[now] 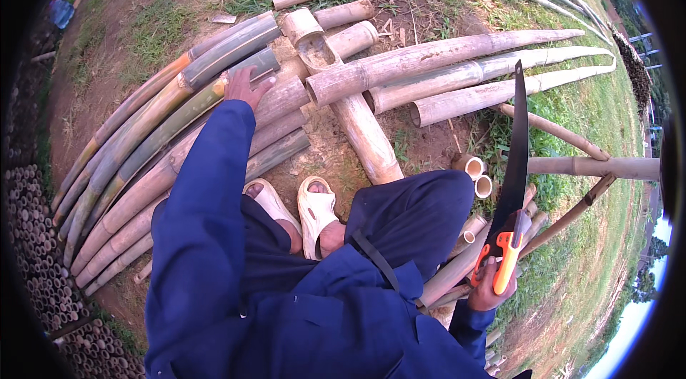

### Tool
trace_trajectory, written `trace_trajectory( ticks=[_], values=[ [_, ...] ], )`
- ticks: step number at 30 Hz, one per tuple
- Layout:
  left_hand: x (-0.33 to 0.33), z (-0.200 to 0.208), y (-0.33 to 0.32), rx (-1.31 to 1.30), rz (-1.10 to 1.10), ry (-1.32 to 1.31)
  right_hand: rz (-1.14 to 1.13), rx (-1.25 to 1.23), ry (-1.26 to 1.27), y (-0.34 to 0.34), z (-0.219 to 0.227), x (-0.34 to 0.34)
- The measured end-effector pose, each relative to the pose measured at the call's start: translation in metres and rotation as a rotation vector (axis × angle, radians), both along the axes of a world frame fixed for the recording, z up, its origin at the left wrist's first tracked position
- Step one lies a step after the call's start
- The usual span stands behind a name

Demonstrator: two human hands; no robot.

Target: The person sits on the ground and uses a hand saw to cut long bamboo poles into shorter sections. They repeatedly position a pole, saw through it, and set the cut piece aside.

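The right hand's grip (489,291) is clamped on the saw (516,164) over the grassy edge of the ground (586,250), while the left hand's grip (246,87), spread apart, seems to touch the bamboo poles (284,99).

Grass (582,250) is brightly lit by daylight; sky (630,332) is bleached pale; poles (230,52) are curved by lens distortion.

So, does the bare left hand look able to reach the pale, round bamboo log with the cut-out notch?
Probably yes: the left hand is spread over the green-and-tan bamboo poles, near the notch of the pale bamboo log, and only low pole ends seem to lie between.
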State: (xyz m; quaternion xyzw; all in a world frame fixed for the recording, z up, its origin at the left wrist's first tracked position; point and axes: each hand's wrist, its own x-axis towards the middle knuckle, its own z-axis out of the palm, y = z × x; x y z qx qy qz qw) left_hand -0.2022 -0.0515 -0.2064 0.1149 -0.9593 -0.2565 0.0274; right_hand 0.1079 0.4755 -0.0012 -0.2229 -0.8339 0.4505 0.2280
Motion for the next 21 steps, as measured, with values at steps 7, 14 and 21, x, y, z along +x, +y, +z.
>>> trace_trajectory(
  ticks=[7,14,21],
  values=[
    [-0.019,-0.014,-0.046,-0.075,0.126,-0.366,-0.176,-0.082,0.074,0.024,-0.062,0.035],
    [-0.032,-0.057,-0.088,-0.568,-0.078,-0.266,-0.109,0.421,-0.118,0.043,-0.101,0.022],
    [-0.021,-0.001,-0.102,-0.547,-0.143,-0.106,-0.042,0.425,-0.315,0.073,-0.171,0.028]
  ],
)
